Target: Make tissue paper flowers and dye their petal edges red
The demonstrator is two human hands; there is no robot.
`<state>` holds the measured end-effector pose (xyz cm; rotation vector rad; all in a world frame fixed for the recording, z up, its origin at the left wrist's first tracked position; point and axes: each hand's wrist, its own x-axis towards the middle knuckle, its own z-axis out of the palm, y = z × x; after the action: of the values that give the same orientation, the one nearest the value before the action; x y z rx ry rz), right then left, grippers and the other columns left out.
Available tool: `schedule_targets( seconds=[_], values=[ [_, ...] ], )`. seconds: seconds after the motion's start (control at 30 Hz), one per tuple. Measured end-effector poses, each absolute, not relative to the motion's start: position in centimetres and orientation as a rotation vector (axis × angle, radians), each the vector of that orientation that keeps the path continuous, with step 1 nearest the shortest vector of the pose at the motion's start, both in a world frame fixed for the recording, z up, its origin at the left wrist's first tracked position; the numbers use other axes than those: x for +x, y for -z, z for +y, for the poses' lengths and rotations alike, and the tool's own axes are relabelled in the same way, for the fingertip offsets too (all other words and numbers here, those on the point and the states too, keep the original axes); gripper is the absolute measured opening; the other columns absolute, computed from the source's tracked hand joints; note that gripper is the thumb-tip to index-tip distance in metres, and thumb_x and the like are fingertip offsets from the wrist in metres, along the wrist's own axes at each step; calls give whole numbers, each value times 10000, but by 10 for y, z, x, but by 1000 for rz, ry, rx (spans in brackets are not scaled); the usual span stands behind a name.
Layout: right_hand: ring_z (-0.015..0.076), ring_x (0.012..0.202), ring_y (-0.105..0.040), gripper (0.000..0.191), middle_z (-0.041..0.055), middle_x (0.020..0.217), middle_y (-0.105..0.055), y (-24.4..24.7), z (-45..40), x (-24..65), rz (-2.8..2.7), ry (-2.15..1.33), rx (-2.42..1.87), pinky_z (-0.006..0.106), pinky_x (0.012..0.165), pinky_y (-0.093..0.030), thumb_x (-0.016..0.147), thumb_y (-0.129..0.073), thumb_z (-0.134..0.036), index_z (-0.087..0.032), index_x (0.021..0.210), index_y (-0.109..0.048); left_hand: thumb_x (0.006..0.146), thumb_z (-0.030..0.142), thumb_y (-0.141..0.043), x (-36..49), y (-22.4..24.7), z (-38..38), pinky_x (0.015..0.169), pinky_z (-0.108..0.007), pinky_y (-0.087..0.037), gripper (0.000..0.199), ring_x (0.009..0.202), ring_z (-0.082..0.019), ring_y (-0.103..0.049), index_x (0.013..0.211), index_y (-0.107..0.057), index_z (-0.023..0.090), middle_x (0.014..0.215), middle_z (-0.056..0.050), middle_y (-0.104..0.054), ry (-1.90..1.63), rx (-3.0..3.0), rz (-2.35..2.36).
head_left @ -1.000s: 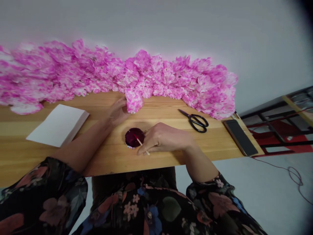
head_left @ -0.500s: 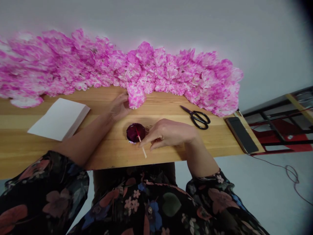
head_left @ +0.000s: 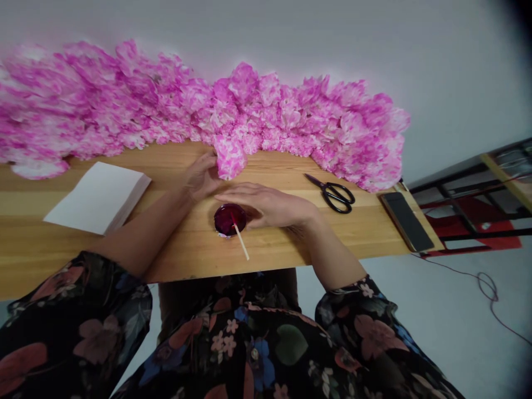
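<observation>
My left hand [head_left: 203,178] is closed on a pink-and-white paper flower [head_left: 231,157] at the middle of the table, its fingers partly behind the bloom. My right hand [head_left: 272,205] holds nothing. Its fingers reach left just below the flower, with the thumb apart from them near the dish. Below the fingertips sits a small round dish [head_left: 222,221] of dark magenta liquid. A thin pale stick [head_left: 241,244] leans in it, its wet end red and its dry end over the near rim.
A long heap of pink flowers [head_left: 286,113] lines the back of the wooden table [head_left: 183,257]. White paper sheets [head_left: 93,197] lie stacked at left. Black-handled scissors [head_left: 334,194] and a phone [head_left: 407,221] lie at right. A cable [head_left: 457,269] trails on the floor.
My right hand has let go of the stick, which now rests in the dish, and has moved up and left toward the flower. The left hand still keeps the flower in place.
</observation>
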<state>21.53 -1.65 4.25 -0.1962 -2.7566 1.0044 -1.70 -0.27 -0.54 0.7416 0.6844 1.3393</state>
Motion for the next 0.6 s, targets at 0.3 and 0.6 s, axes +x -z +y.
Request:
schedule_targets(
  seconds=[0.3,0.6],
  values=[
    [322,1528,-576,823,161,1660,-641,-41,-25,209,-2831,-902,-251,538,1314,-420,1008,-786,-340,-228,1746,-441,718,77,-786,-13,6,1,848,-286,-484,222,777,-137,-575,893,-697,180,826,4,-708,-1368,709,664],
    [364,1469,-609,845,195,1620,-644,-57,-48,206,-2882,-749,-482,555,1233,-475,982,-816,-364,-220,1729,-450,800,34,-651,-14,8,2,826,-275,-496,182,779,-141,-567,829,-699,207,830,20,-706,-1363,727,659]
  ],
)
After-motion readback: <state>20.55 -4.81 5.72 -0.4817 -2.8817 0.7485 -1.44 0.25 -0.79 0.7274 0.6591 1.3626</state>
